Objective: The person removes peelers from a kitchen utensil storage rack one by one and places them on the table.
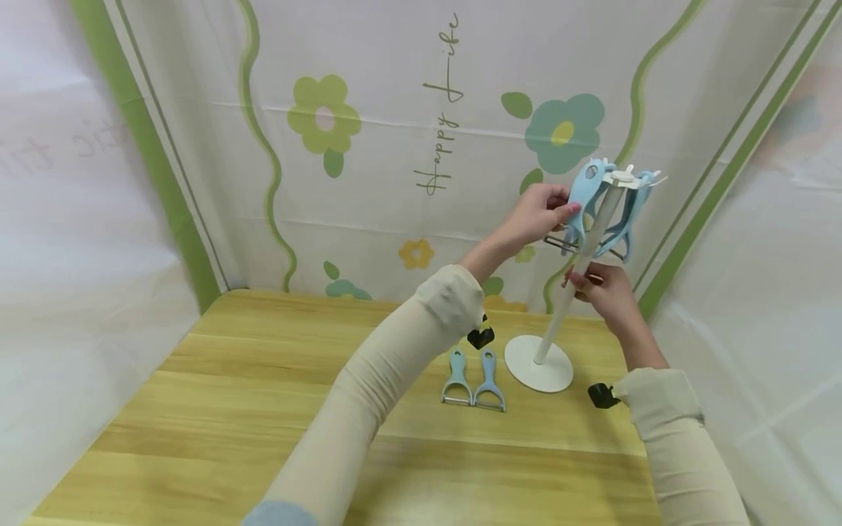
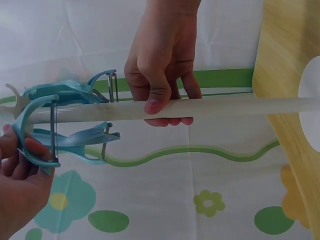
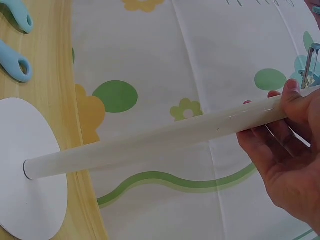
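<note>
A white stand [image 1: 562, 299] with a round base and a ring of hooks on top stands at the table's right back. Several blue Y-shaped peelers [image 1: 628, 219] hang from its hooks. My left hand [image 1: 541, 215] pinches a light blue peeler [image 1: 585, 188] whose handle end is up at the hooks; its blade frame shows beside the fingers [image 2: 7, 145] in the left wrist view. Lower down, my right hand [image 1: 608, 296] grips the pole, thumb on one side and fingers on the other, as the right wrist view shows with the pole [image 3: 150, 142] slanting across.
On the wooden table [image 1: 250, 387], a green peeler [image 1: 457, 369] and a blue peeler [image 1: 488, 372] lie side by side left of the stand's base [image 1: 526, 372]. A flower-printed curtain [image 1: 381, 190] hangs behind the table's back edge, with more fabric along both sides.
</note>
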### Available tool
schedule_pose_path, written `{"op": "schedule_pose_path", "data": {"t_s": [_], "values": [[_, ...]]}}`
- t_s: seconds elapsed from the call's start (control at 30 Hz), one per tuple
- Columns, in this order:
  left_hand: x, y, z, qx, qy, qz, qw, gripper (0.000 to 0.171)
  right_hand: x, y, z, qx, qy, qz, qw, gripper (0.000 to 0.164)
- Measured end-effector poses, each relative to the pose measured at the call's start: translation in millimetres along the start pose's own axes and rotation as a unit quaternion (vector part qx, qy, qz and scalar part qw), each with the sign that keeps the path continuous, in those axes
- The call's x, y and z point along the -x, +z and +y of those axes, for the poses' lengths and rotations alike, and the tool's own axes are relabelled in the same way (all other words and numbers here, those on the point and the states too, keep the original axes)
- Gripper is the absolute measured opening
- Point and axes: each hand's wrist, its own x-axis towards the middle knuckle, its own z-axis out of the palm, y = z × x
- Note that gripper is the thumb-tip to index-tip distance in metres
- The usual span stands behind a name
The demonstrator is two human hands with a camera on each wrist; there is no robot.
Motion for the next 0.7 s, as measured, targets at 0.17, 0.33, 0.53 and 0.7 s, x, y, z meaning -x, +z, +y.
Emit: {"op": "schedule_pose_path", "data": {"t_s": [0.17, 0.33, 0.53, 0.7], "values": [[2.8, -4.1, 4.6, 0.014, 0.000, 0.011, 0.9998, 0.019, -2, -1, 0, 0.001, -0.003, 0.001, 1.000, 0.039], [10.0, -5.4, 1.2, 0.025, -0.013, 0.012, 0.9995, 0.019, -1, 0, 1, -0.004, 0.005, 0.001, 1.000, 0.040], [22.4, -8.6, -13.3, 0.033, -0.009, 0.015, 0.9993, 0.016, 0, 1, 3, 0.002, 0.001, 0.002, 1.000, 0.038], [32.8, -12.5, -27.1, 0.034, -0.006, 0.021, 0.9992, 0.017, 0, 2, 3, -0.001, -0.006, 0.000, 1.000, 0.040]]}}
